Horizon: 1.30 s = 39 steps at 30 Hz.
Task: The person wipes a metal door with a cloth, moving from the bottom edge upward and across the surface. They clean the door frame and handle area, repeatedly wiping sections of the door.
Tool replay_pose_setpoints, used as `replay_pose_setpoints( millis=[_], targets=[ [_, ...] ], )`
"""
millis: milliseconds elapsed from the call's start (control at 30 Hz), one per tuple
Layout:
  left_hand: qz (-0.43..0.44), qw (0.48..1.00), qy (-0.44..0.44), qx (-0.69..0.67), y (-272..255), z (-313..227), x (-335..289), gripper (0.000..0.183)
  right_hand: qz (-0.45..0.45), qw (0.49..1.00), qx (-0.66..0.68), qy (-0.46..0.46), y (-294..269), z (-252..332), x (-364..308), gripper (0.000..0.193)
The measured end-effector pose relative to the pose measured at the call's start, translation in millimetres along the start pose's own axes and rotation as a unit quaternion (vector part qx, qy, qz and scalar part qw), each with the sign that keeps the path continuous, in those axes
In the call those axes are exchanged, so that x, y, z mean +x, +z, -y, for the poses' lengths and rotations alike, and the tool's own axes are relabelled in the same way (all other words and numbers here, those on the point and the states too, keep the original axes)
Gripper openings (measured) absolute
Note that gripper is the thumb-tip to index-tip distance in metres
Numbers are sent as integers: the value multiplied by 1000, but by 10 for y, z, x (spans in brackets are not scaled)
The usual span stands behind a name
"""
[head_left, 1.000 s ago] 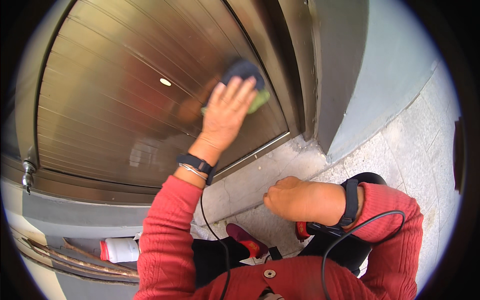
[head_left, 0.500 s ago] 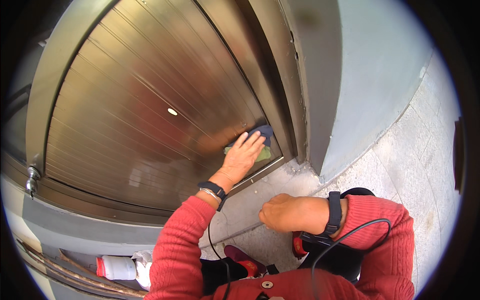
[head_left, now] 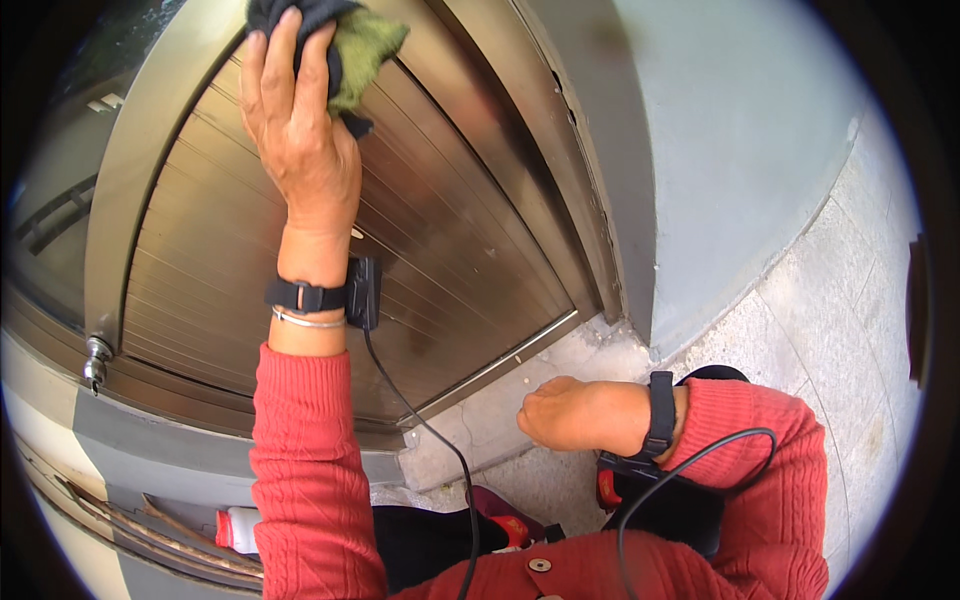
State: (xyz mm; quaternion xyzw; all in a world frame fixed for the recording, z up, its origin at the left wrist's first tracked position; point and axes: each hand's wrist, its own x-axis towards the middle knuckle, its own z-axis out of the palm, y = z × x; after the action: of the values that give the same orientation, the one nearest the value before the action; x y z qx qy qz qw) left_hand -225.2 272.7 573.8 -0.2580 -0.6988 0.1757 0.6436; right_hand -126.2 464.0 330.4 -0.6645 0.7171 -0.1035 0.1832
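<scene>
A cloth (head_left: 366,55), dark blue and olive green, is bunched under the fingers of my left hand (head_left: 300,140), up at the top of a bronze-coloured metal door (head_left: 230,250). Those fingers press over it, and a dark corner of it hangs below the palm. Ridged panel lines run across the door. Lower down, my right hand (head_left: 562,412) is closed in a fist in front of my body, apart from the door; nothing sticks out of it. Both wrists wear black straps with a cable.
A grey-blue wall (head_left: 750,150) stands to the right of the door frame (head_left: 590,230). Below it runs light stone paving (head_left: 780,320). At the lower left are a metal tap (head_left: 97,362), a white container with a red rim (head_left: 238,530) and several wooden poles (head_left: 130,530).
My left hand has moved the cloth from the door's lower right corner up and left to its top. My right fist has stayed nearly in place.
</scene>
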Motion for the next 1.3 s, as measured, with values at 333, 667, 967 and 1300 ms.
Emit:
replay_pose_setpoints(
  millis=[333,667,967,1300],
  targets=[
    [187,979,39,-68,388,-916,-935,40,-47,997,25,-55,24,-14,-199,10],
    [359,904,151,-176,438,-1794,-2336,40,-64,994,30,-88,20,-30,-262,8],
    [498,822,201,-192,366,-2026,-2521,43,-42,998,23,-47,58,-22,-117,10],
    [258,911,-233,-221,-213,-1263,-1485,48,-283,957,-9,61,-402,52,-93,18]
  ],
)
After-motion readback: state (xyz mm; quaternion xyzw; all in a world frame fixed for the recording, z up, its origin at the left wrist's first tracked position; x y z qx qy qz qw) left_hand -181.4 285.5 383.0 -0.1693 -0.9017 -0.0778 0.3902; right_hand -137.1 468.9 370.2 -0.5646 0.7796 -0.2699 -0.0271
